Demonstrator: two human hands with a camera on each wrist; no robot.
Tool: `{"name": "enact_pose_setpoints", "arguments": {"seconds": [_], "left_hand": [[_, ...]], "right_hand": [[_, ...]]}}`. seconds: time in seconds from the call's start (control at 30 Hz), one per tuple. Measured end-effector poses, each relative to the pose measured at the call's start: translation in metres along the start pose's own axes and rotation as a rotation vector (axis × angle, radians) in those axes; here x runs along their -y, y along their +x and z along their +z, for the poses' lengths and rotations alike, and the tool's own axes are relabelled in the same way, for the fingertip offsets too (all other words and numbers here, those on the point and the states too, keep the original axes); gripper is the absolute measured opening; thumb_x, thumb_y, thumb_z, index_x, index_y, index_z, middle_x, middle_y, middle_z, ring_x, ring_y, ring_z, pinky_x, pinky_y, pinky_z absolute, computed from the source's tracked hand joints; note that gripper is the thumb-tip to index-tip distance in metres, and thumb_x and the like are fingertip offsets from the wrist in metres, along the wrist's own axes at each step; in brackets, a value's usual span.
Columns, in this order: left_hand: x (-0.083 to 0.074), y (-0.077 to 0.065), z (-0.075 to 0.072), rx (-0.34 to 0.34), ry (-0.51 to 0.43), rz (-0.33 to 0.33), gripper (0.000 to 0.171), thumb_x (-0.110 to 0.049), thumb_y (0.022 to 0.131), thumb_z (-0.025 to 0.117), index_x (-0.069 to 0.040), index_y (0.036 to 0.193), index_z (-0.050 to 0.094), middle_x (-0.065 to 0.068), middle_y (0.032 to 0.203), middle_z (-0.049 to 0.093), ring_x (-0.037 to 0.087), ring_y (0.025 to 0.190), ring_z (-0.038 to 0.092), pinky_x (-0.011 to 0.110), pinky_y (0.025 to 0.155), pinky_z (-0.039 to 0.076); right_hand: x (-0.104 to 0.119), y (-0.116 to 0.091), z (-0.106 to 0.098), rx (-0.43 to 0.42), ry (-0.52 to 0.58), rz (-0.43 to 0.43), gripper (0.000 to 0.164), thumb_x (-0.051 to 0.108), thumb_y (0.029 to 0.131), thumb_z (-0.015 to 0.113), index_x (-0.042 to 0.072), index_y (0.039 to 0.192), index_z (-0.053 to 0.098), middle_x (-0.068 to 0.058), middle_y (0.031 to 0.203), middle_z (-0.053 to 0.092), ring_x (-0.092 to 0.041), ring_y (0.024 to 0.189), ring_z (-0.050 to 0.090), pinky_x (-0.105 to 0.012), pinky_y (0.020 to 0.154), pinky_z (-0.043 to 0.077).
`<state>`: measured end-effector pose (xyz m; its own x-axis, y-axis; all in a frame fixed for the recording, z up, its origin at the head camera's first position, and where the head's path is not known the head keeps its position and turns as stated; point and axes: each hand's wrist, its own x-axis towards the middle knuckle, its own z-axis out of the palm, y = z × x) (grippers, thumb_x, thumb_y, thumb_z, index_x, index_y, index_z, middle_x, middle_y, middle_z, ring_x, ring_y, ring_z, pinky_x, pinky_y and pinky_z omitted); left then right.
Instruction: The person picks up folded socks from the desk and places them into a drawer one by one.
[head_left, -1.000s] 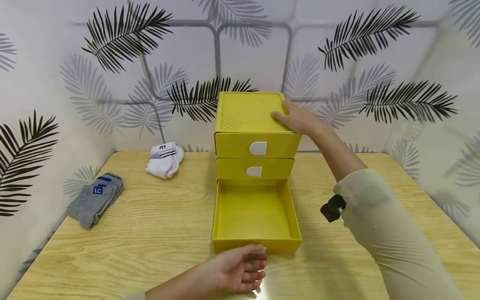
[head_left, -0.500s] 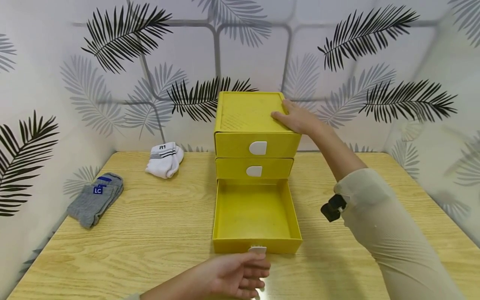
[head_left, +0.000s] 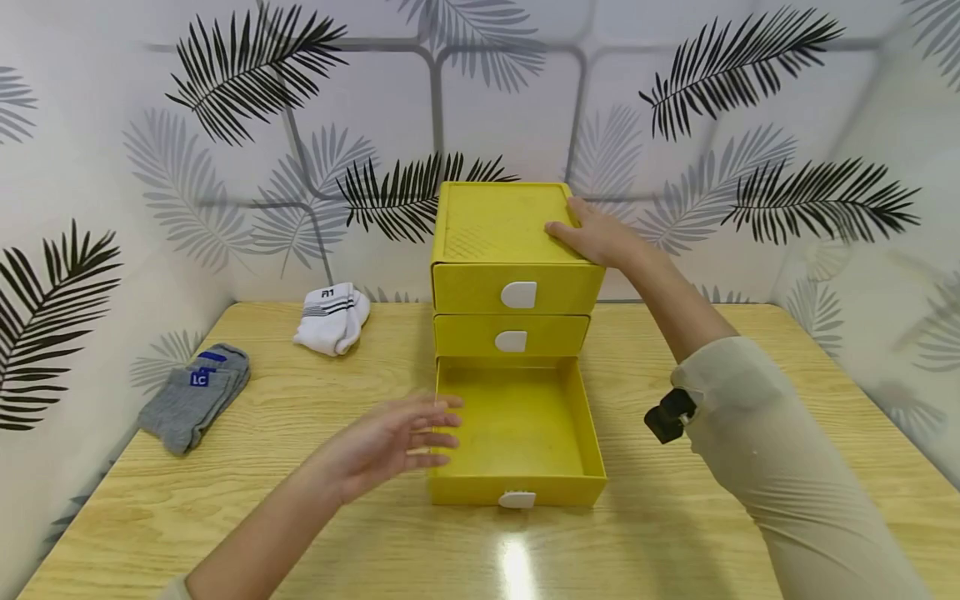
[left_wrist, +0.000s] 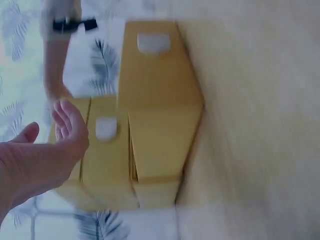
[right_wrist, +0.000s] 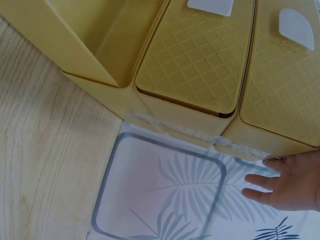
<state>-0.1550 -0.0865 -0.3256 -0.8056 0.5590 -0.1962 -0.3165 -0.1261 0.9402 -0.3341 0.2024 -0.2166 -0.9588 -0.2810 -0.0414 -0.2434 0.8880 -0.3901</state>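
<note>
A yellow three-drawer storage box (head_left: 517,289) stands at the back of the table. Its bottom drawer (head_left: 517,421) is pulled out, with a bare inside and a white tab (head_left: 517,499) on the front. My left hand (head_left: 378,450), slightly blurred, hovers by that drawer's left wall, fingers relaxed and holding nothing. On the box's top right edge rests my right hand (head_left: 600,236), thumb on the top. The right wrist view shows several fingers (right_wrist: 260,181) stretched out beside the box's side. Both upper drawers are closed.
Folded white socks (head_left: 332,319) lie at the back left of the table. Folded grey socks (head_left: 197,400) with a blue label are nearer the left edge. A leaf-patterned backdrop (head_left: 510,117) rises directly behind the box.
My left hand has left the bottom drawer's white tab and moved up and to the left, beside the drawer. My right hand, the box and the socks stay in place.
</note>
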Motion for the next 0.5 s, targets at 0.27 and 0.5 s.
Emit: {"name": "enact_pose_setpoints", "arguments": {"seconds": [0.27,0.5], "left_hand": [[-0.025,0.038,-0.09,-0.565,0.656,0.274,0.036,-0.022,0.096,0.049,0.005,0.118,0.052,0.016,0.107,0.057,0.023,0.09,0.057,0.034,0.078,0.047],[-0.015,0.063,-0.157,-0.722,1.318,0.271,0.043,-0.025,0.093,0.053,0.006,0.123,0.051,0.026,0.117,0.049,0.041,0.109,0.045,0.05,0.086,0.039]], "right_hand": [[-0.003,0.001,-0.001,-0.002,0.014,0.0,0.076,0.047,0.097,0.029,-0.002,0.145,-0.003,-0.018,0.15,-0.002,-0.031,0.136,0.0,-0.042,0.108,0.002],[-0.004,0.002,0.0,-0.001,0.02,-0.006,0.076,0.047,0.097,0.029,-0.002,0.145,-0.003,-0.018,0.15,-0.003,-0.03,0.136,-0.001,-0.041,0.108,0.002]]}}
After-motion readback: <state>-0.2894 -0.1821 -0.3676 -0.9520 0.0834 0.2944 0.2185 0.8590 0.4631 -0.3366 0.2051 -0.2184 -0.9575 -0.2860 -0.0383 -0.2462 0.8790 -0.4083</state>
